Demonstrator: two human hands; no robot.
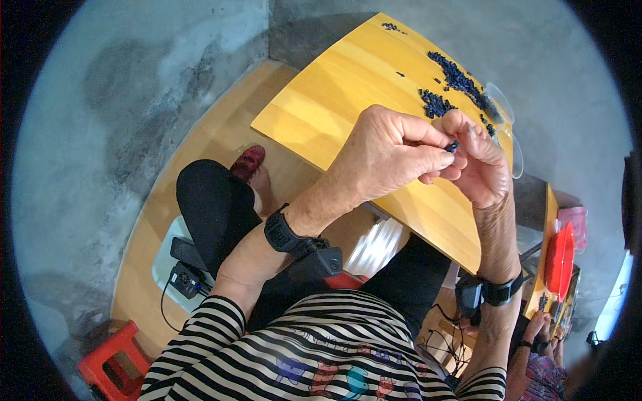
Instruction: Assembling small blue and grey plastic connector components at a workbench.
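Above the yellow table (321,93), my left hand (391,150) pinches a small dark blue piece (453,146) between thumb and fingers. My right hand (483,164) meets it from the other side, its fingers curled around the same piece; part of its grip is hidden behind the left fingertips. On the tabletop beyond my hands lie a long heap of small dark blue pieces (458,79) and a smaller heap (436,104). A few more pieces (392,27) are scattered near the far corner. The exact kind of these pieces is too small to tell.
Two clear plastic containers (517,155) stand at the table's right edge. To the right, another person's hands (535,329) are at a second table with a red basin (560,260). A red stool (117,357) and a pale seat with a black device (185,281) are at lower left.
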